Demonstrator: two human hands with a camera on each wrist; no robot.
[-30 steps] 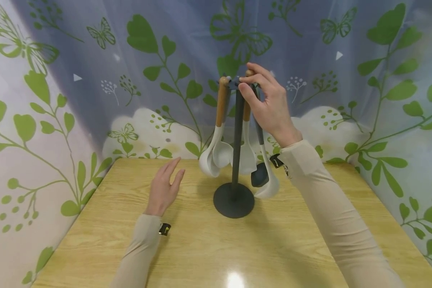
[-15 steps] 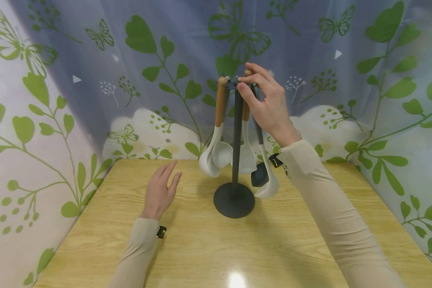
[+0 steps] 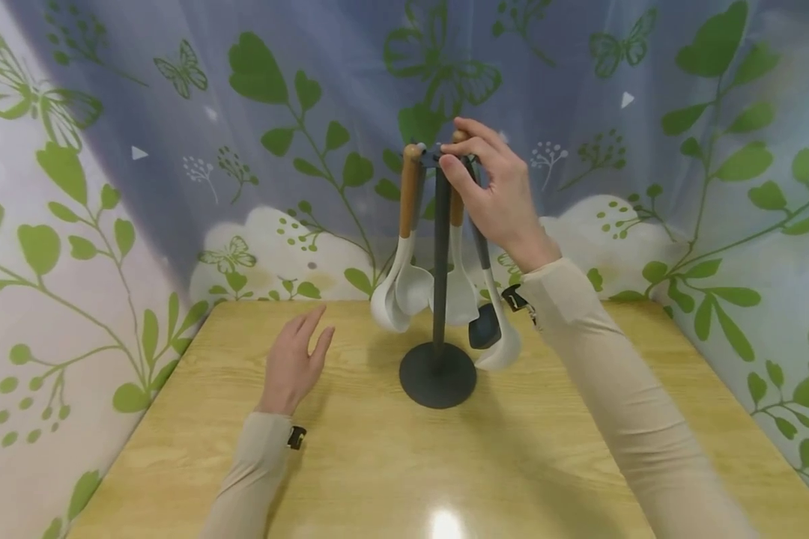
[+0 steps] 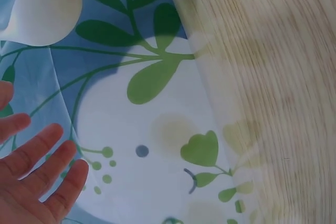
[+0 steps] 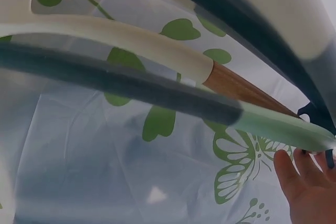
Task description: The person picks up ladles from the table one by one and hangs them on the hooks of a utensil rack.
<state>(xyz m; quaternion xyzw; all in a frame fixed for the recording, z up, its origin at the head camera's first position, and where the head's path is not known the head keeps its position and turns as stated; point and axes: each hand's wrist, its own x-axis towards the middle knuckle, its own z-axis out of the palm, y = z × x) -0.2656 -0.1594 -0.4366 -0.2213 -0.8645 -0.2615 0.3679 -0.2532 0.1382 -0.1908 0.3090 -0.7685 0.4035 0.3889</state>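
A black stand (image 3: 438, 374) with a round base bears several hanging kitchen utensils. Among them are a white ladle with a wooden handle (image 3: 391, 307), a white turner (image 3: 460, 299), a white ladle with a grey handle (image 3: 502, 348) and a dark-headed utensil (image 3: 484, 327). My right hand (image 3: 495, 191) is at the top of the stand, its bent fingers pinching the upper end of a mint-green handle (image 5: 283, 127), seemingly the dark-headed utensil's. The fingertips' contact is partly hidden. My left hand (image 3: 293, 367) hovers left of the stand, fingers spread and relaxed, touching nothing.
A light wooden table (image 3: 357, 464) carries the stand. Behind it and on both sides hang curtains (image 3: 337, 60) with green leaf and butterfly prints. A white utensil bowl (image 4: 47, 9) shows at the upper left of the left wrist view.
My left hand has drifted slightly left and down. My right hand stays at the stand's top. The head view has shifted a little; the utensils hang as before.
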